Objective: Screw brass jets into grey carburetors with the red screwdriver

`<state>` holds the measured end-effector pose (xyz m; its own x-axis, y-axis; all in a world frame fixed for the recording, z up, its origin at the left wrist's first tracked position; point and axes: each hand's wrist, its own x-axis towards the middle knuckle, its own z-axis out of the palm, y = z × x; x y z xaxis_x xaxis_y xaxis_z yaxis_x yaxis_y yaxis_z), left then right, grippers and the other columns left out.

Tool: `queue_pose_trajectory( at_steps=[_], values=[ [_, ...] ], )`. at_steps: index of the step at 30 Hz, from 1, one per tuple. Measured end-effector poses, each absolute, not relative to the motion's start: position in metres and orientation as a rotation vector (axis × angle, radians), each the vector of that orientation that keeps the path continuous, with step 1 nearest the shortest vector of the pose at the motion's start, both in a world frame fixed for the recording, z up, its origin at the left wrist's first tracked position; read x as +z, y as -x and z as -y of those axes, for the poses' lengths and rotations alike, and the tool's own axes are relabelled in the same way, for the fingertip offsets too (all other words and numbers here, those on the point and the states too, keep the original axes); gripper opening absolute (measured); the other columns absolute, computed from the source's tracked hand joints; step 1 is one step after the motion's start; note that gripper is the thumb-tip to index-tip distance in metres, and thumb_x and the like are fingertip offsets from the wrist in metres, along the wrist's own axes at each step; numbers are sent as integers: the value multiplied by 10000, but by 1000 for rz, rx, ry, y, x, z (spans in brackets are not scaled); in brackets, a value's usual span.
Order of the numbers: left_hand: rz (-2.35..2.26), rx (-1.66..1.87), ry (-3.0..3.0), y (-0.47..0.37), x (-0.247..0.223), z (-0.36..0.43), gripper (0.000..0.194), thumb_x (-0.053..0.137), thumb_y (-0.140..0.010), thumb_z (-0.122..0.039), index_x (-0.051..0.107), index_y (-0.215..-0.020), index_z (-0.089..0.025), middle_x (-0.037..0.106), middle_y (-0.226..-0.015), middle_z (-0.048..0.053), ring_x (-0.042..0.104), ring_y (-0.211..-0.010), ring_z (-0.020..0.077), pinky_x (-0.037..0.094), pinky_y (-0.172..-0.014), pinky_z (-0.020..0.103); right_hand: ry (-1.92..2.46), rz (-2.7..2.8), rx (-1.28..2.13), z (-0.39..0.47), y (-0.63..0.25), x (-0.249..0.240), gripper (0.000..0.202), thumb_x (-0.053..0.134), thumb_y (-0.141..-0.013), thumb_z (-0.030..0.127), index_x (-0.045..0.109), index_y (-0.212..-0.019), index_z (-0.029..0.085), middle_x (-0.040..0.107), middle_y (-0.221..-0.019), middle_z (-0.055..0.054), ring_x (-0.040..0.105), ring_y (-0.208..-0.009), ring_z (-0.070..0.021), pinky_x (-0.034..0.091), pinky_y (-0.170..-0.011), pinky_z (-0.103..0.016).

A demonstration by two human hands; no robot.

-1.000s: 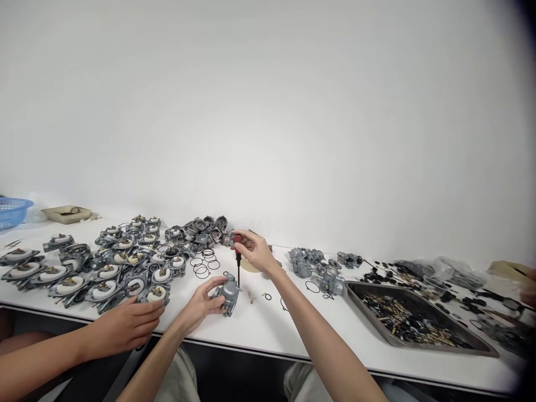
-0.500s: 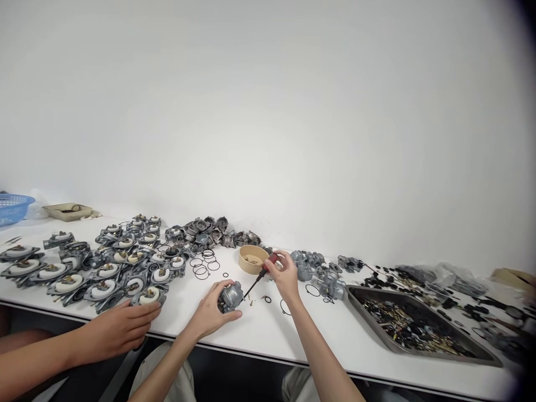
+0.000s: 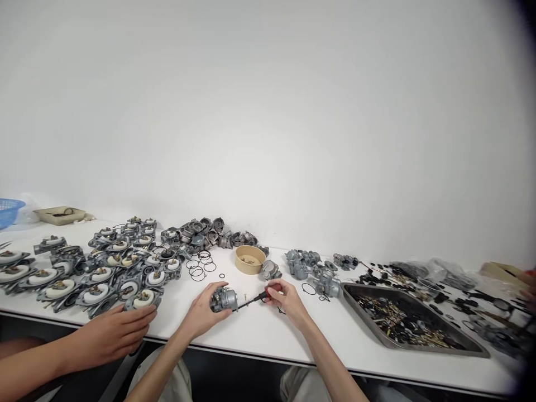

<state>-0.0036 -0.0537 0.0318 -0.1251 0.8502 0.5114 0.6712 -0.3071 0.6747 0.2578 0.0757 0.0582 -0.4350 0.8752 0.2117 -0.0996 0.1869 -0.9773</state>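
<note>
My left hand (image 3: 206,310) is wrapped round a grey metal carburetor (image 3: 225,300), held just above the white table's front part. In my right hand (image 3: 287,301) is a screwdriver (image 3: 261,296) with a red and black handle, gripped by the fingers. Its dark shaft points left, and the tip meets the carburetor's lower right side; the exact contact point is too small to make out. A small brass screw (image 3: 245,297) stands on the table behind the shaft. Another carburetor (image 3: 271,270) lies behind my right hand, beside a round tan bowl (image 3: 250,261) with small parts inside.
Many opened carburetors with white floats (image 3: 96,293) cover the left side, where a co-worker's hand (image 3: 121,332) rests on one. Black rubber rings (image 3: 197,272) lie mid-table. Grey bowl covers (image 3: 205,230) are heaped behind. A metal tray (image 3: 412,350) of small parts stands right.
The screwdriver has swung from a steep slant to nearly level as my right hand came down. The carburetor has turned in my left hand. The view has shifted slightly.
</note>
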Motion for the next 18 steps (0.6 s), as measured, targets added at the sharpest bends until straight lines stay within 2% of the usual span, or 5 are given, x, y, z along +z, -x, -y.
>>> queue_pose_trajectory(
  at_steps=[4, 7, 10, 15, 18],
  values=[
    [-1676, 1386, -1962, 4, 30, 52, 502, 751, -752, -286, 576, -1213, -379, 663, -1250, 31, 633, -1160, 322, 520, -988, 470, 705, 1571, 1444, -65, -269, 54, 449, 883, -618, 471, 703, -871, 146, 717, -844, -71, 731, -765, -256, 607, -718, -420],
    [-1681, 1380, -1947, 4, 31, 53, 480, 749, -732, -282, 582, -1174, -365, 681, -1202, 20, 642, -1121, 316, 525, -967, 445, 727, 1604, 1389, -61, -269, 50, 418, 846, -668, 497, 698, -828, 140, 684, -732, -43, 680, -602, -198, 574, -590, -339],
    [-1661, 1345, -1919, 5, 34, 56, 479, 721, -735, -260, 572, -1179, -362, 680, -1181, 9, 644, -1091, 296, 525, -947, 416, 773, 1694, 1268, -58, -266, 47, 423, 735, -776, 560, 678, -732, 143, 616, -617, -10, 538, -444, -121, 439, -431, -241],
    [-1648, 1232, -1840, 6, 37, 59, 490, 691, -728, -232, 543, -1192, -288, 640, -1177, 41, 615, -1090, 291, 491, -946, 411, 697, 1783, 1183, -53, -265, 47, 403, 757, -756, 532, 727, -950, 181, 634, -681, -6, 495, -448, -115, 418, -427, -242],
    [-1660, 1201, -1793, 4, 41, 60, 468, 671, -736, -248, 539, -1184, -249, 618, -1174, 51, 596, -1085, 283, 468, -949, 396, 715, 1787, 1126, -52, -267, 46, 364, 672, -838, 535, 700, -802, 173, 600, -625, -3, 449, -434, -107, 382, -418, -233]
  ],
)
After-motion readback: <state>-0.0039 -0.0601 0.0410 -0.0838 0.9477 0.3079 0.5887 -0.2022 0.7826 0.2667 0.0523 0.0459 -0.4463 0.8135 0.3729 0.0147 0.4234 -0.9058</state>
